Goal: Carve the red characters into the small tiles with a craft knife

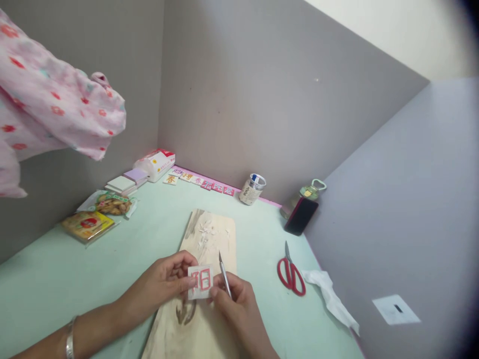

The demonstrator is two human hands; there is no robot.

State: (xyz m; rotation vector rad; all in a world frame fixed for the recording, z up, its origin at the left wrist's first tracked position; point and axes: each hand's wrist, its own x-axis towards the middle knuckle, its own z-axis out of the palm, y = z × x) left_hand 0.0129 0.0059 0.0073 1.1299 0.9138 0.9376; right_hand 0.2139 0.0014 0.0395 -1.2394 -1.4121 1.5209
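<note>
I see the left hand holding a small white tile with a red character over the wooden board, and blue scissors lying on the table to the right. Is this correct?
Not quite: the scissors are red, not blue, as the head view shows. The rest holds: the left hand holds the small white tile with a red character over the wooden board, and the scissors lie on the table to the right.

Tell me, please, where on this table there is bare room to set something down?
The table is bare between the snack packets and the left hand, and between the wooden board and the red scissors. It is crowded along the back wall, with the tiles, tin and phone, and where the right hand holds the knife.
</note>
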